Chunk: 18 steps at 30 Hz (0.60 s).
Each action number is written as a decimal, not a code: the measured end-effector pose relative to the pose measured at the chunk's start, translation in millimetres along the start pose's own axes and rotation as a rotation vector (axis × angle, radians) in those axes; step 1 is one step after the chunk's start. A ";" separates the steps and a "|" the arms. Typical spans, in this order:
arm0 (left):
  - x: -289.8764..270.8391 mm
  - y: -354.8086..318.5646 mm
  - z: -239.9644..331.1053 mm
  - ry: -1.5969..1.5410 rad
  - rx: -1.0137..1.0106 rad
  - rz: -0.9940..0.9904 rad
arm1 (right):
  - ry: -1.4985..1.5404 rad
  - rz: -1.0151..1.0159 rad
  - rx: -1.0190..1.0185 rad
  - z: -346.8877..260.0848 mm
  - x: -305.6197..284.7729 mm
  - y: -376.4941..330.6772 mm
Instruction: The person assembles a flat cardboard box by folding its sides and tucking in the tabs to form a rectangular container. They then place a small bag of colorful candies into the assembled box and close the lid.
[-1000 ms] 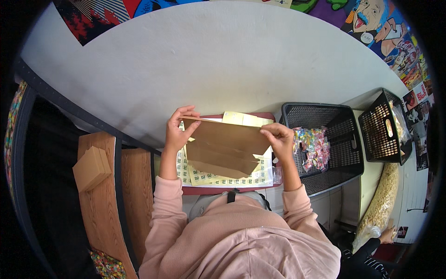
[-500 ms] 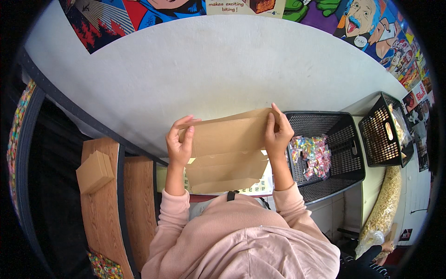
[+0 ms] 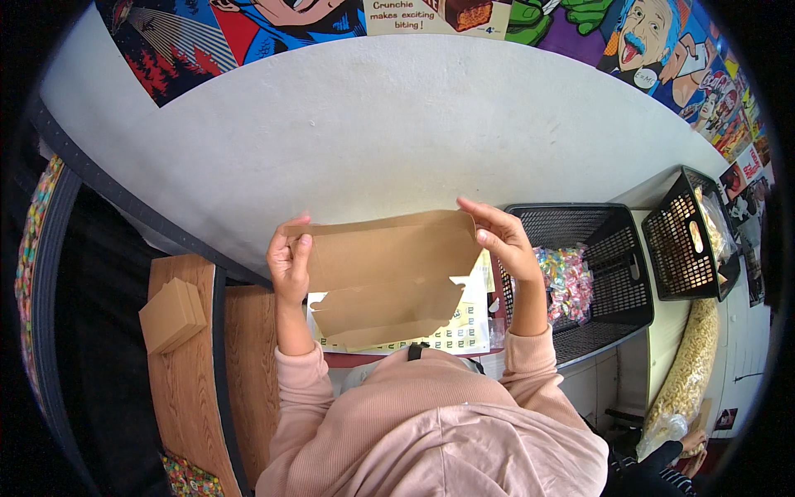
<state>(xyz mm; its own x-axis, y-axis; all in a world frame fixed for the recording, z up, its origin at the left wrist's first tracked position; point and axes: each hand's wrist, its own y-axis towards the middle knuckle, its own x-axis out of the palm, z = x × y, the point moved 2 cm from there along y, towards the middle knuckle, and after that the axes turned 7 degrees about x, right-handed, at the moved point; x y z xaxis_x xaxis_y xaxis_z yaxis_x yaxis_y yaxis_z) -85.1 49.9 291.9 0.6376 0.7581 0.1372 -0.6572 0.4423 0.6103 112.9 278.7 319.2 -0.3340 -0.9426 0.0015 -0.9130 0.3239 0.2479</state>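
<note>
Brown cardboard (image 3: 385, 265), creased and notched at both sides, stands tilted between your two hands, directly in front of your torso and above the printed sheets (image 3: 465, 333). Your left hand (image 3: 290, 261) grips its upper left corner, the thumb and fingers closed narrowly about the edge. Your right hand (image 3: 503, 240) holds the upper right corner, thumb on the near side and the longer fingers extended behind the upper edge. Beneath, the sheets lie on a red surface (image 3: 352, 360), partly hidden by the cardboard. To your right, a large black basket (image 3: 617, 286) contains wrapped sweets (image 3: 567, 286); beyond it stands a smaller basket (image 3: 679, 240), with a long clear bag (image 3: 686, 364) of pale pieces below. Another person's hand (image 3: 694, 443) appears near the bag's lower end. To your left, a small brown box (image 3: 172, 316) rests on a wooden shelf (image 3: 178, 398). Bright posters (image 3: 571, 37) border the pale wall (image 3: 397, 124) ahead.
</note>
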 end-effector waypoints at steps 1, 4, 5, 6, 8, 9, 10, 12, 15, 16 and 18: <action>0.6 2.0 3.2 -0.044 0.016 -0.048 | 0.004 -0.024 -0.008 -7.9 1.2 0.8; 0.8 3.0 5.0 -0.099 -0.001 -0.082 | 0.045 0.021 0.025 -7.5 2.0 4.2; 0.1 1.9 3.5 -0.114 -0.007 -0.106 | 0.007 0.081 0.015 -7.8 2.2 5.3; -1.1 -0.4 0.3 -0.129 -0.014 -0.130 | -0.031 0.140 0.005 -7.7 2.4 6.4; 1.7 1.4 5.1 -0.283 -0.038 -0.200 | -0.056 0.232 -0.008 -7.8 2.5 8.3; 5.3 2.2 8.8 -0.425 -0.056 -0.244 | -0.048 0.266 -0.009 -9.5 1.7 8.7; 9.3 3.9 15.2 -0.562 -0.073 -0.287 | -0.036 0.295 -0.010 -10.4 1.9 10.3; 19.1 5.7 22.4 -0.881 -0.153 -0.384 | -0.029 0.327 0.026 -10.4 0.7 13.9; 26.3 12.9 35.9 -0.774 -0.116 -0.580 | 0.061 0.350 0.102 -7.9 -2.5 22.1; 28.5 16.3 41.0 -0.638 -0.078 -0.648 | 0.069 0.341 0.115 -5.2 -4.0 25.8; 41.6 30.4 53.7 -0.424 0.047 -0.764 | 0.075 0.326 0.142 -3.0 -7.2 30.7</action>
<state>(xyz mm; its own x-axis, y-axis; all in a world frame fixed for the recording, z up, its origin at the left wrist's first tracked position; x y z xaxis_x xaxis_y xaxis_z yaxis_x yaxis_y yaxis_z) -57.0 69.1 358.1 0.9986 0.0161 -0.0502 0.0226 0.7292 0.6839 88.0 295.2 329.7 -0.6000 -0.7893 0.1305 -0.7863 0.6119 0.0858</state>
